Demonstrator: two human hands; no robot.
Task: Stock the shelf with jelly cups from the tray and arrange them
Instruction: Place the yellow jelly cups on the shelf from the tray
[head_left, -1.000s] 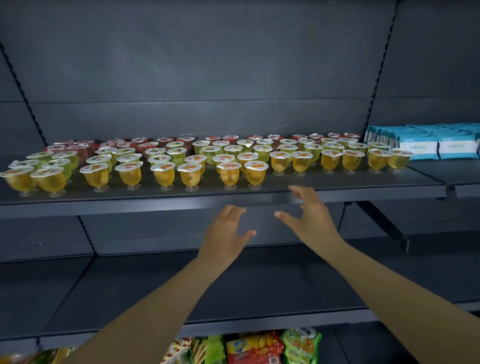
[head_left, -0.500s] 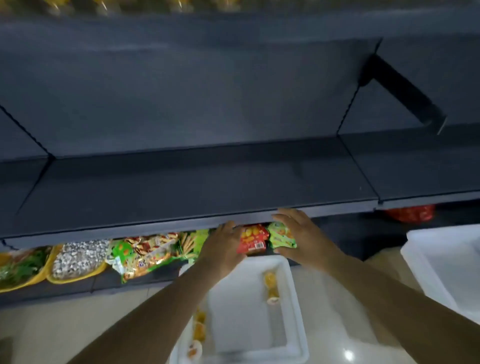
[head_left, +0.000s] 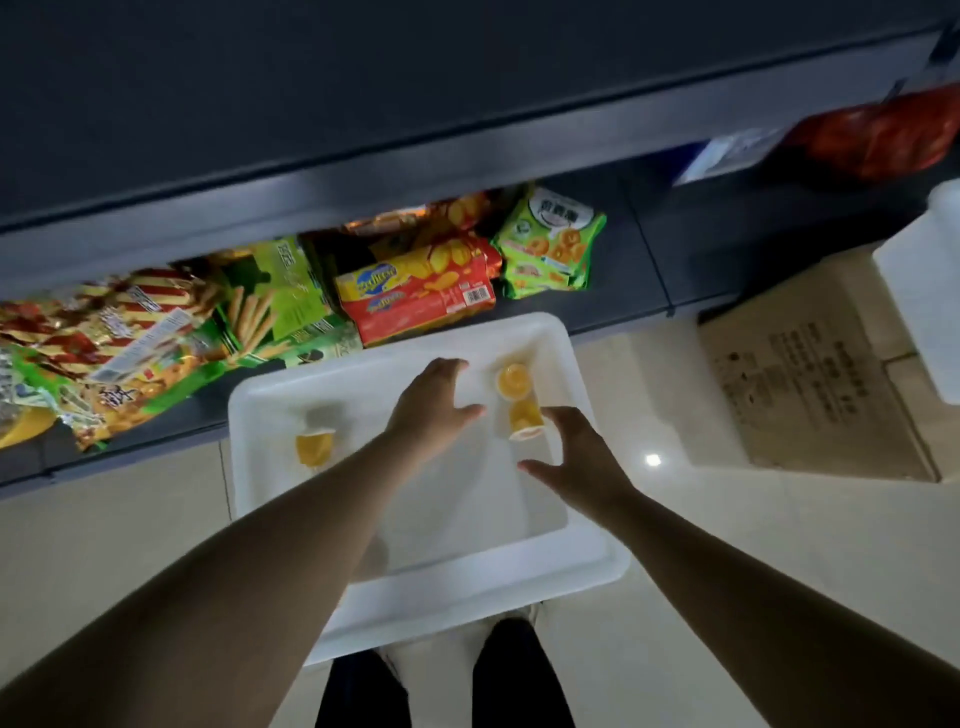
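A white tray (head_left: 467, 582) sits on the floor in front of my feet. Three yellow jelly cups lie in it: one on its side at the left (head_left: 314, 448), one at the far right (head_left: 514, 381), and one just in front of that (head_left: 525, 419). My left hand (head_left: 434, 408) hovers over the tray's middle, fingers spread, a little left of the two right cups. My right hand (head_left: 582, 460) is open with its fingertips beside the nearer right cup. Neither hand holds anything. The stocked shelf is out of view.
Dark shelves (head_left: 363, 171) overhang the far side. Snack packets (head_left: 421, 291) fill the bottom shelf just beyond the tray. A cardboard box (head_left: 810, 384) and a white bin (head_left: 924, 291) stand on the tiled floor at right. A red bag (head_left: 883, 135) lies at upper right.
My view has dropped from the stocked shelf down to the floor tray. Both hands came down with it and now hover inside the tray near the cups.
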